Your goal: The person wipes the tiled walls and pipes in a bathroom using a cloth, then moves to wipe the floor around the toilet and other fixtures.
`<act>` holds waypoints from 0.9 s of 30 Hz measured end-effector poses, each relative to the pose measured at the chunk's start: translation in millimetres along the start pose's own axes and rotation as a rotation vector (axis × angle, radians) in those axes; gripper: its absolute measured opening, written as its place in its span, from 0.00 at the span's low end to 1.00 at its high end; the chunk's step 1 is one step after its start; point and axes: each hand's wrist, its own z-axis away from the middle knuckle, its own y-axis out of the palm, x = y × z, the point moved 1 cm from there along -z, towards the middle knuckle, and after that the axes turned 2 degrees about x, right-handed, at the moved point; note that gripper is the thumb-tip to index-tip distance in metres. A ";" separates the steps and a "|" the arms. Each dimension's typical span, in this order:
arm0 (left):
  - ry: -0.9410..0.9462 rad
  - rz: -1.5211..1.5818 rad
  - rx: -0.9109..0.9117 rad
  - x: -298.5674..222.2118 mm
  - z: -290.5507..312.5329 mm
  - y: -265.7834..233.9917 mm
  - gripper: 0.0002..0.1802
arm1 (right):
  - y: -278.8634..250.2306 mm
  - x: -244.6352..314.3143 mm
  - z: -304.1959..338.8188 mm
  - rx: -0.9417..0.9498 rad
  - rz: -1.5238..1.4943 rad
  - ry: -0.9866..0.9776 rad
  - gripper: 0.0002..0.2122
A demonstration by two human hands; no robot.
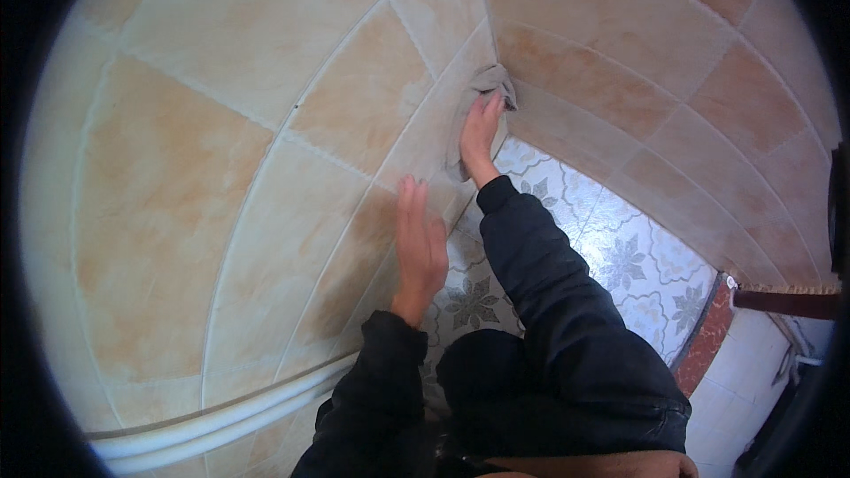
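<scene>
The right arm (549, 257) stretches far, right hand (479, 133) laid over a grey cloth (492, 80) against the left tiled wall (354, 93) by the far corner (494, 42); I cannot tell whether its grip clamps. Nearer, the left hand (419, 248) points far, fingers (408, 199) straight, grip unclosed.

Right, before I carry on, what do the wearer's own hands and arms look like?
The left hand and right hand are bare, with no gloves, rings or watch visible. The left sleeve and right sleeve are long, black and wrinkled, ending in dark cuffs at the wrists. No cables or markings can be made out on either.
</scene>
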 end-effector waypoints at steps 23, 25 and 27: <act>-0.425 -0.074 0.214 4.8 34.2 -3.4 0.23 | 33.4 -209.4 173.5 0.574 -0.591 0.815 0.29; -0.369 -0.126 0.292 1.7 20.8 -10.6 0.22 | 23.5 -168.3 176.7 0.782 -0.445 0.608 0.28; -0.343 -0.195 0.433 -4.4 8.7 -17.7 0.22 | 7.4 -123.5 171.7 0.942 -0.226 0.353 0.27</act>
